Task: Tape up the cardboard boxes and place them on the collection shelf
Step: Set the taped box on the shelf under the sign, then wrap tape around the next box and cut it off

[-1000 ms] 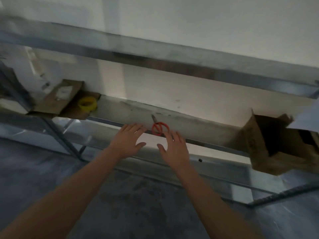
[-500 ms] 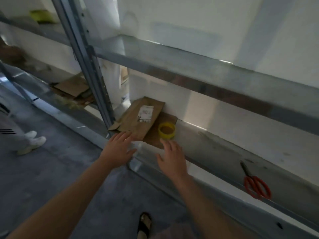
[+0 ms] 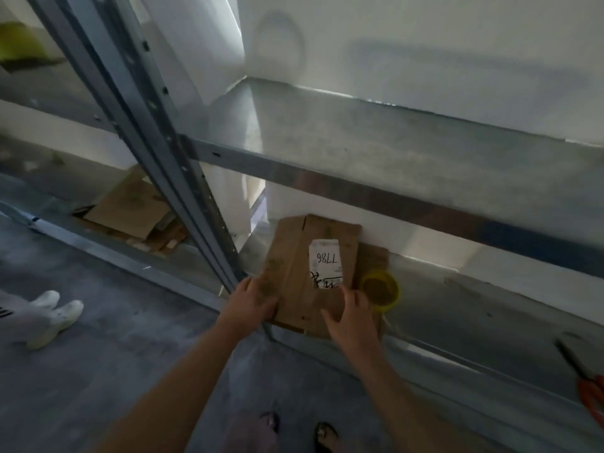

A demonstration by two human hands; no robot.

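A flattened cardboard box with a white label reading 7786 lies on the lower metal shelf, on top of another brown sheet. My left hand grips its near left edge, fingers lying over the top. My right hand rests on its near right part, thumb spread on the cardboard and fingers slightly bent. A yellow tape roll sits just right of the box, close to my right fingers. Red-handled scissors lie on the same shelf at the far right.
A slanted steel upright stands just left of the box. Behind it lies a pile of more flat cardboard. An upper shelf hangs over the box. Another person's white shoes stand on the grey floor at left; my sandalled feet show below.
The view swung left from the scissors to the flat box. Both hands moved forward from the shelf's front rail onto the cardboard, the left one taking hold of its edge.
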